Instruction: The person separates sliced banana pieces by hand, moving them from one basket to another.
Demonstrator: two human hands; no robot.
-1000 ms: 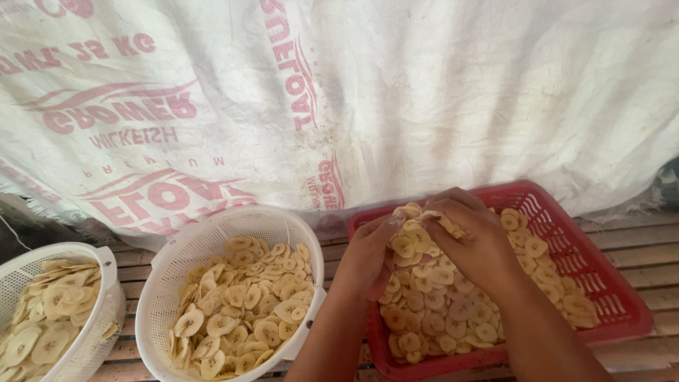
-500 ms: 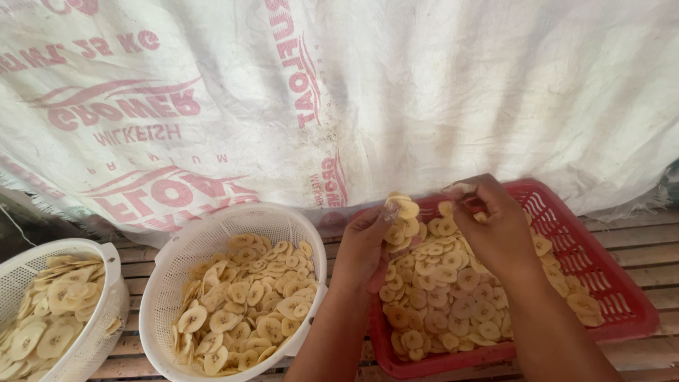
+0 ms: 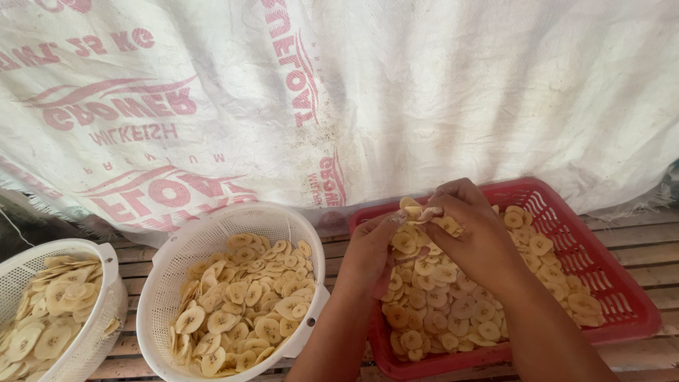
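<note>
A red plastic basket (image 3: pixel 615 283) at the right holds a heap of pale yellow banana slices (image 3: pixel 453 311). Both hands are raised over its far left part. My left hand (image 3: pixel 368 258) cups a small clump of slices from the left. My right hand (image 3: pixel 470 230) pinches the same clump of slices (image 3: pixel 417 216) from above, fingers closed on it. A round white perforated basket (image 3: pixel 177 262) of banana slices stands just left of the red one, close to my left forearm.
A second white perforated basket (image 3: pixel 99 297) with slices sits at the far left edge. All baskets rest on a slatted wooden bench (image 3: pixel 636 240). A white woven sack cloth with red print (image 3: pixel 339 92) hangs right behind them.
Both hands have lifted a clump of slices up off the heap and drawn closer together over the red basket's far left part. The baskets have not moved.
</note>
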